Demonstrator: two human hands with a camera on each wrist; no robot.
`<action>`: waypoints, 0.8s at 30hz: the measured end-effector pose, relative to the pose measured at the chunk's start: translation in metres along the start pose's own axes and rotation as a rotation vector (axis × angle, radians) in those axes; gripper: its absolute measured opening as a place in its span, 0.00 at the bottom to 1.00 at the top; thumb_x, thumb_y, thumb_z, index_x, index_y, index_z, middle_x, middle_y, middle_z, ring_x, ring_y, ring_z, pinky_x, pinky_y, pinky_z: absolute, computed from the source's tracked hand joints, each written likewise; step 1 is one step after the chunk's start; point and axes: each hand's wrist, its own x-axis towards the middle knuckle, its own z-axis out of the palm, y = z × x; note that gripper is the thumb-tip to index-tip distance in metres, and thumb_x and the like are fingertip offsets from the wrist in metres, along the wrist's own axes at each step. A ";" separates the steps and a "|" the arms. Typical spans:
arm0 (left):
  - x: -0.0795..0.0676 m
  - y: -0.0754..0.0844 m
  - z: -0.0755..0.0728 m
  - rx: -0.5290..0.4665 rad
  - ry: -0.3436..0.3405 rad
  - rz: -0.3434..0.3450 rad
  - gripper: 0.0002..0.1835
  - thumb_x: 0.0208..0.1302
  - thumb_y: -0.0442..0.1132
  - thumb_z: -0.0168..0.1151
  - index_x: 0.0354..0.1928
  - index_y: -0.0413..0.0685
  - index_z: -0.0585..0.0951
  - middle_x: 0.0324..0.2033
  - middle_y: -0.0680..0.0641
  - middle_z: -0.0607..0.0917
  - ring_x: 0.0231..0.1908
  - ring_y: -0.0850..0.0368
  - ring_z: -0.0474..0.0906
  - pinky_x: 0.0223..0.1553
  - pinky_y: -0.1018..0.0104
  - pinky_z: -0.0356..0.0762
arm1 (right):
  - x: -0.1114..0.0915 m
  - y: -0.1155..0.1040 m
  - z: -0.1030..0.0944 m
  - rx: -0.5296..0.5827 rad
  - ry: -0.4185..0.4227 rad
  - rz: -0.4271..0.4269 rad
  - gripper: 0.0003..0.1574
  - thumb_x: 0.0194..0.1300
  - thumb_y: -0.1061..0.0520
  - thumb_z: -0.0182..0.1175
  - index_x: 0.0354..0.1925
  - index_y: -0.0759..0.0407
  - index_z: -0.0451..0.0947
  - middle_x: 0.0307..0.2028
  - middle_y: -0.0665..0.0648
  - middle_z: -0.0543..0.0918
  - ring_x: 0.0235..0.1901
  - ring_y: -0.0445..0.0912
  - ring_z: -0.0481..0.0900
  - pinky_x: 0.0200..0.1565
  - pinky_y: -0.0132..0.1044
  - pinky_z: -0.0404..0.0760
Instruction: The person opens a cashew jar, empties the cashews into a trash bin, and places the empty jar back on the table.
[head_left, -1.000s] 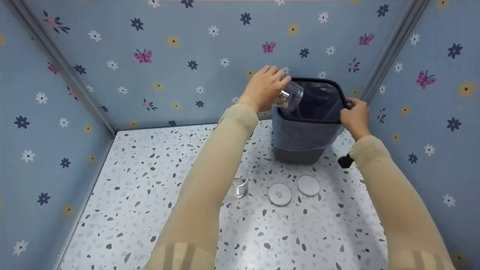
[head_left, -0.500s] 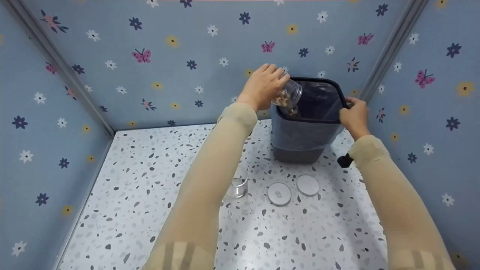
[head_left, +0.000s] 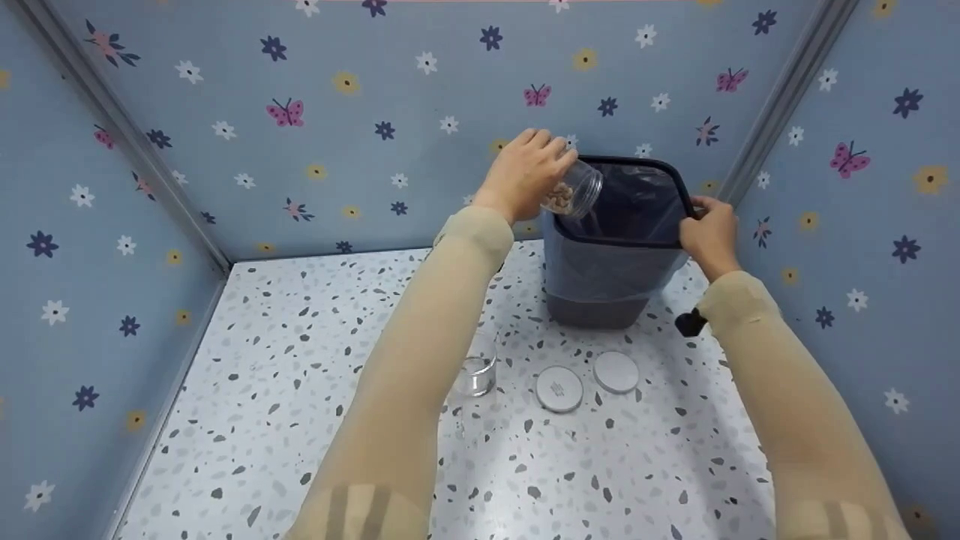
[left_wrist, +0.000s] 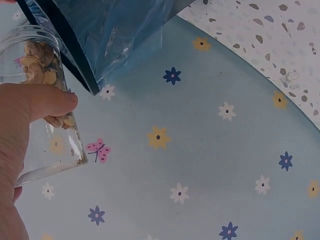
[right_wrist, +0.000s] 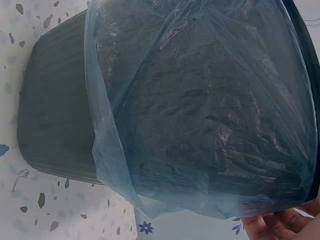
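Observation:
My left hand [head_left: 523, 174] grips a clear jar [head_left: 582, 187], tilted with its mouth at the left rim of a grey trash bin [head_left: 596, 313]. Light brown, nut-like pieces [left_wrist: 39, 62] lie inside the jar, gathered toward its mouth in the left wrist view. The thumb wraps across the jar's side. My right hand [head_left: 709, 231] holds the bin's black rim on the right side, its fingers curled over the edge. A blue plastic bag [right_wrist: 210, 110] lines the bin and hangs over its outside. The bottom of the bin is hidden from view.
Two round white lids [head_left: 559, 389] lie on the speckled tabletop [head_left: 300, 360] in front of the bin. A second clear jar [head_left: 478, 373] stands beside my left forearm, partly hidden by it. Patterned blue panels [head_left: 360, 165] rise behind and at both sides.
Half a second ago brown pieces were falling from the jar's mouth into the bin; now none show in the air. The jar tips slightly differently, while the right hand stays at the rim.

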 end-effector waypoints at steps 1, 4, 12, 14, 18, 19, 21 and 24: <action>0.000 0.000 0.000 0.000 -0.001 0.002 0.40 0.72 0.42 0.69 0.82 0.48 0.65 0.74 0.41 0.75 0.74 0.40 0.70 0.82 0.50 0.64 | 0.000 0.000 0.000 0.001 0.000 0.000 0.37 0.72 0.66 0.46 0.78 0.63 0.72 0.62 0.71 0.82 0.55 0.58 0.81 0.52 0.44 0.80; 0.001 0.001 0.000 0.009 -0.004 0.010 0.41 0.70 0.41 0.70 0.82 0.47 0.65 0.74 0.41 0.75 0.74 0.40 0.69 0.82 0.50 0.63 | 0.000 0.000 0.000 0.001 0.003 -0.001 0.37 0.72 0.66 0.46 0.77 0.63 0.72 0.62 0.71 0.82 0.55 0.58 0.81 0.54 0.44 0.81; 0.002 0.004 0.000 0.058 0.006 0.040 0.41 0.68 0.39 0.70 0.81 0.47 0.65 0.75 0.41 0.74 0.76 0.41 0.69 0.85 0.50 0.59 | -0.001 0.000 -0.001 0.006 -0.008 -0.004 0.37 0.74 0.65 0.47 0.78 0.63 0.71 0.62 0.71 0.81 0.56 0.58 0.80 0.58 0.48 0.81; 0.002 0.004 0.000 0.069 0.012 0.050 0.40 0.70 0.39 0.69 0.81 0.47 0.65 0.75 0.41 0.74 0.76 0.41 0.69 0.85 0.50 0.59 | -0.001 0.000 -0.001 0.004 -0.006 -0.003 0.36 0.74 0.65 0.46 0.78 0.64 0.71 0.63 0.71 0.81 0.57 0.59 0.81 0.59 0.49 0.81; 0.002 0.004 0.000 0.092 0.015 0.059 0.36 0.74 0.41 0.67 0.80 0.48 0.66 0.75 0.42 0.74 0.76 0.43 0.69 0.85 0.51 0.58 | 0.000 0.000 -0.001 0.000 -0.005 -0.004 0.37 0.74 0.66 0.46 0.78 0.64 0.71 0.64 0.71 0.81 0.60 0.60 0.80 0.61 0.51 0.81; 0.002 0.004 0.000 0.095 0.016 0.058 0.36 0.75 0.41 0.67 0.80 0.48 0.66 0.75 0.42 0.74 0.77 0.43 0.69 0.85 0.51 0.58 | 0.000 0.000 -0.001 0.000 -0.005 -0.005 0.37 0.74 0.66 0.46 0.78 0.64 0.71 0.64 0.72 0.81 0.60 0.60 0.80 0.62 0.51 0.81; 0.002 0.003 0.000 0.094 0.015 0.056 0.37 0.74 0.41 0.67 0.80 0.48 0.65 0.75 0.42 0.73 0.77 0.43 0.69 0.86 0.51 0.58 | 0.001 0.000 -0.001 0.003 -0.005 -0.005 0.37 0.73 0.66 0.46 0.78 0.64 0.70 0.64 0.72 0.81 0.61 0.61 0.80 0.63 0.52 0.81; 0.002 0.003 0.000 0.087 0.016 0.053 0.39 0.71 0.38 0.68 0.81 0.48 0.65 0.75 0.42 0.73 0.77 0.42 0.68 0.86 0.50 0.58 | 0.001 0.001 -0.001 0.006 -0.009 -0.001 0.37 0.73 0.66 0.46 0.78 0.64 0.71 0.64 0.72 0.81 0.61 0.61 0.80 0.64 0.52 0.81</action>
